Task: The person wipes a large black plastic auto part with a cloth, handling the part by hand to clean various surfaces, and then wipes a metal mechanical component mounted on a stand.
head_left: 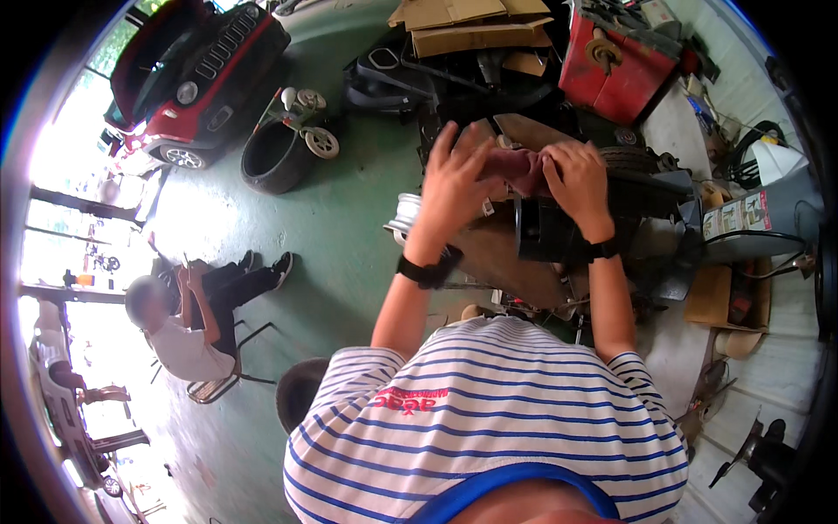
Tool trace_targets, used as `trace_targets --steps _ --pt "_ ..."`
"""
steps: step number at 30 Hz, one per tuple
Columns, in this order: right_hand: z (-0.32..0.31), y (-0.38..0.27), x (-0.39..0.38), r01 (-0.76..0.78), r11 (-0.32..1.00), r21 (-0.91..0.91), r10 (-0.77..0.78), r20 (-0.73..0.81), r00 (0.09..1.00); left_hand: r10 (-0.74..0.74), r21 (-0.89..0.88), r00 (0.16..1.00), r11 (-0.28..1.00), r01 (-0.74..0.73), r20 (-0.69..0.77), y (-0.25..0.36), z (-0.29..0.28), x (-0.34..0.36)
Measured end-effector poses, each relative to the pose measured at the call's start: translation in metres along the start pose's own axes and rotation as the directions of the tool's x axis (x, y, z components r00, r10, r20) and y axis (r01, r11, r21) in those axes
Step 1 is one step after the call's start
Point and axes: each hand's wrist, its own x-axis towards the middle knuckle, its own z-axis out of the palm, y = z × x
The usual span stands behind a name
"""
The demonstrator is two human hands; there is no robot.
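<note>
A crumpled dark red cloth (517, 169) hangs between my two hands, over a cluttered heap of dark parts. My right hand (576, 182) has its fingers curled onto the cloth's right end. Beside the cloth's left end is my left hand (454, 182), its fingers spread and slightly blurred; whether the thumb touches the cloth is hard to see. Below the hands are a black box-like part (539, 229) and a brown board (497, 262). A white wheel rim (406, 212) sits just left of my left wrist. Both wrists wear black bands.
Cardboard (476, 35) lies on black parts ahead, beside a red machine (615, 65). At right are a grey bin (764, 214) and an open carton (729, 301). A person (196, 336) sits at left; a tyre (275, 159), small bike (301, 122) and red-black car (196, 87) stand beyond.
</note>
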Motion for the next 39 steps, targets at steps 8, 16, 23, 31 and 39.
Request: trace_targets --steps 8,16,23,31,39 --pt "0.011 -0.011 -0.008 -0.099 0.99 -0.103 0.093 -0.06 0.994 -0.065 0.207 0.992 0.974 0.087 -0.109 0.001 0.047 -0.023" --pt "0.015 -0.02 -0.023 -0.074 0.997 0.021 0.076 -0.203 0.976 -0.036 0.09 0.995 0.995 0.045 -0.097 0.002 0.026 -0.048" --pt "0.009 -0.021 -0.063 -0.303 0.719 0.626 0.481 -0.133 0.866 0.002 -0.524 0.916 0.821 0.227 0.401 0.034 0.026 -0.086" --pt "0.018 -0.075 -0.139 -0.591 0.382 0.711 0.679 0.218 0.701 -0.615 -0.763 0.667 0.157 0.627 0.422 -0.004 0.069 -0.098" --pt "0.004 -0.089 -0.15 -0.715 0.446 0.539 0.522 0.493 0.696 -0.726 -0.735 0.49 -0.031 0.677 0.482 0.007 0.062 -0.05"
